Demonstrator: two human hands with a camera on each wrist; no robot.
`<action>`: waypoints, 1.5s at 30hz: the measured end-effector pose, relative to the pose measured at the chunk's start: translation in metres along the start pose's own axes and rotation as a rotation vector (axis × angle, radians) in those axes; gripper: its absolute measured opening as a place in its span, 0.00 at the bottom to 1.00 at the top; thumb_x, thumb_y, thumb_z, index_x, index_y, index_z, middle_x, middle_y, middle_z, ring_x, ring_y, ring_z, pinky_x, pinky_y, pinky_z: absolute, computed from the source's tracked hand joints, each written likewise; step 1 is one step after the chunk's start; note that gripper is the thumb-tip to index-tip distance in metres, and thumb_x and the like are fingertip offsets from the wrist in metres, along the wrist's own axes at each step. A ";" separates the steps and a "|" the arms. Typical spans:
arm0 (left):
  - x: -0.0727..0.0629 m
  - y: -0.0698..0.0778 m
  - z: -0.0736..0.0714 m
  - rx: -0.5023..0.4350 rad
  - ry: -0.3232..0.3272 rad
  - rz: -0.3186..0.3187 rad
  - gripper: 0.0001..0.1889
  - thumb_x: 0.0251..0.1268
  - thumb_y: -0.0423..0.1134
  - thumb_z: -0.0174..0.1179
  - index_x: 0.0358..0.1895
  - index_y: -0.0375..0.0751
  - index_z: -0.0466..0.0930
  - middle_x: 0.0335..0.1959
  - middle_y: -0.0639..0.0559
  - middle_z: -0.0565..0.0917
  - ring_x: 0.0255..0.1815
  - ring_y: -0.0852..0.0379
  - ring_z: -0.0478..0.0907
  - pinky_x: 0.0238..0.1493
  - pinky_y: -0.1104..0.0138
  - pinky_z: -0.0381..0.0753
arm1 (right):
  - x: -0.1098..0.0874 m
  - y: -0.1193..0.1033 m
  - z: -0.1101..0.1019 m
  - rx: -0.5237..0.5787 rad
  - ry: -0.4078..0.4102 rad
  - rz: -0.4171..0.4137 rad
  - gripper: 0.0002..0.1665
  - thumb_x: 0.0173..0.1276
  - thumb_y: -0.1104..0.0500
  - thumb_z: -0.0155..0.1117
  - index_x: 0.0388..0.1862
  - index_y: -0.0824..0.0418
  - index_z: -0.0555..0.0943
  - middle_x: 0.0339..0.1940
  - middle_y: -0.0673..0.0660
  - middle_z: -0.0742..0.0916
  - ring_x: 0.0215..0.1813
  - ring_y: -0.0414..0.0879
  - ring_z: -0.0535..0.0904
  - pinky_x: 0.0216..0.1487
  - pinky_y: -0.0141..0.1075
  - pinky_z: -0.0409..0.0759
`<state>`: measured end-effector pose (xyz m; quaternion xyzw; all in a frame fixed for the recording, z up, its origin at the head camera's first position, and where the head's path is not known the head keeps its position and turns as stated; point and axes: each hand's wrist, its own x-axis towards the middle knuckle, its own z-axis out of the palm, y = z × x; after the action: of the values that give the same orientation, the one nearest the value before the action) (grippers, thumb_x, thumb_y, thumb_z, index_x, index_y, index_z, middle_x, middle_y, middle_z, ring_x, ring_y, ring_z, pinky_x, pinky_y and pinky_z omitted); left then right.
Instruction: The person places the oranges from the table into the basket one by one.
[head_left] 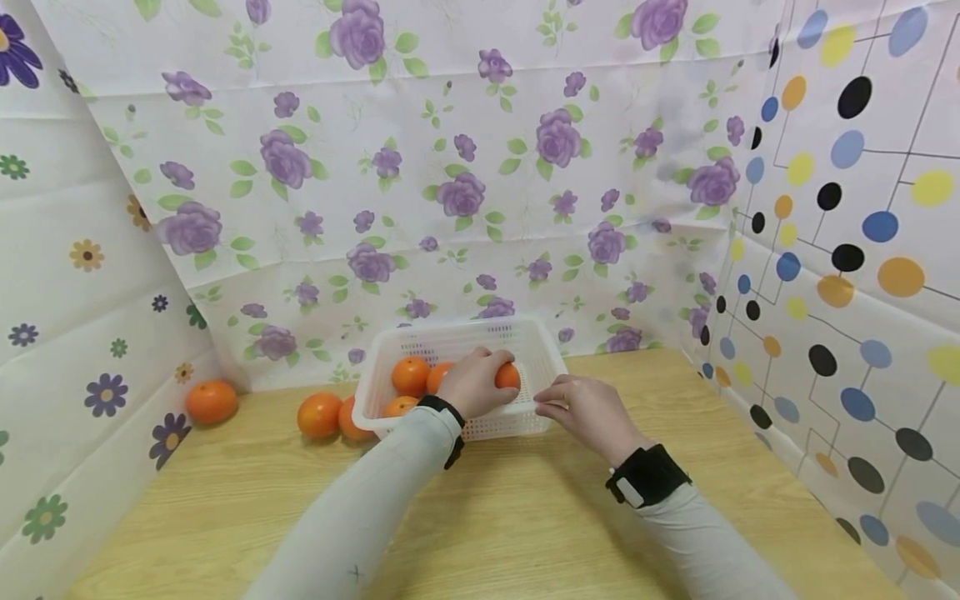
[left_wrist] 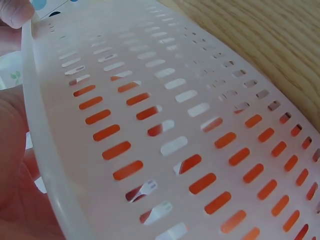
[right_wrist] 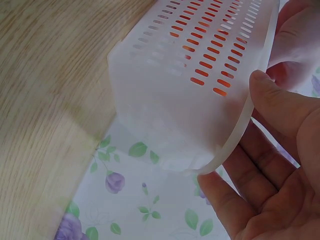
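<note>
A white slotted plastic basket point(head_left: 480, 427) stands near the back wall with several oranges inside, among them an orange point(head_left: 410, 376) at its left end. My left hand point(head_left: 474, 385) reaches over the near rim and holds an orange point(head_left: 507, 377) under its curled fingers. From the left wrist, the basket wall point(left_wrist: 115, 130) fills the view, with orange colour showing through the slots. My right hand point(head_left: 588, 412) pinches the rim at the near right corner; in the right wrist view its thumb point(right_wrist: 280, 102) lies against the outside of the rim.
Outside the basket, an orange point(head_left: 319, 415) and another orange point(head_left: 354, 419), partly hidden by the basket, lie at its left. A further orange point(head_left: 212, 402) sits by the left wall. Patterned sheets point(head_left: 465, 167) enclose the wooden table point(head_left: 510, 517) at the back and sides.
</note>
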<state>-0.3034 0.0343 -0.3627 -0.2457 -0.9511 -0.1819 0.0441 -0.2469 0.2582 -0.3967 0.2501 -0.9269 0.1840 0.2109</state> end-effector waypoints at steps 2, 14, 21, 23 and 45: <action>0.000 0.001 0.000 0.003 -0.010 0.003 0.29 0.76 0.49 0.72 0.76 0.49 0.79 0.64 0.42 0.83 0.51 0.46 0.82 0.57 0.52 0.85 | 0.000 0.000 0.000 0.002 0.002 -0.005 0.10 0.73 0.53 0.80 0.48 0.55 0.96 0.39 0.46 0.91 0.36 0.39 0.85 0.39 0.40 0.86; 0.003 0.003 -0.001 0.016 -0.055 -0.009 0.30 0.75 0.49 0.73 0.76 0.50 0.80 0.65 0.43 0.84 0.54 0.46 0.82 0.62 0.50 0.84 | 0.000 -0.001 -0.001 0.007 -0.003 0.005 0.09 0.73 0.54 0.80 0.48 0.55 0.96 0.40 0.46 0.92 0.39 0.43 0.88 0.42 0.43 0.88; 0.007 0.000 0.001 -0.013 -0.092 -0.031 0.30 0.75 0.51 0.73 0.76 0.50 0.80 0.65 0.45 0.85 0.55 0.47 0.81 0.64 0.51 0.82 | 0.000 -0.001 -0.001 0.010 -0.007 0.017 0.09 0.73 0.54 0.80 0.48 0.55 0.96 0.40 0.47 0.92 0.40 0.43 0.89 0.43 0.43 0.88; 0.007 -0.001 0.001 -0.023 -0.095 -0.032 0.30 0.75 0.50 0.74 0.76 0.49 0.80 0.65 0.44 0.85 0.56 0.47 0.81 0.64 0.50 0.82 | 0.000 -0.001 0.000 0.010 -0.006 0.020 0.10 0.73 0.54 0.80 0.48 0.55 0.96 0.40 0.46 0.92 0.39 0.42 0.88 0.42 0.43 0.87; 0.015 -0.005 0.007 -0.089 -0.138 -0.071 0.27 0.74 0.46 0.75 0.72 0.46 0.82 0.63 0.46 0.87 0.53 0.48 0.80 0.64 0.53 0.82 | 0.000 -0.001 0.000 0.011 -0.008 0.023 0.09 0.74 0.53 0.79 0.48 0.55 0.96 0.41 0.47 0.93 0.41 0.43 0.89 0.44 0.44 0.88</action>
<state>-0.3193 0.0395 -0.3685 -0.2254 -0.9509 -0.2083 -0.0392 -0.2465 0.2578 -0.3967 0.2411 -0.9296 0.1905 0.2036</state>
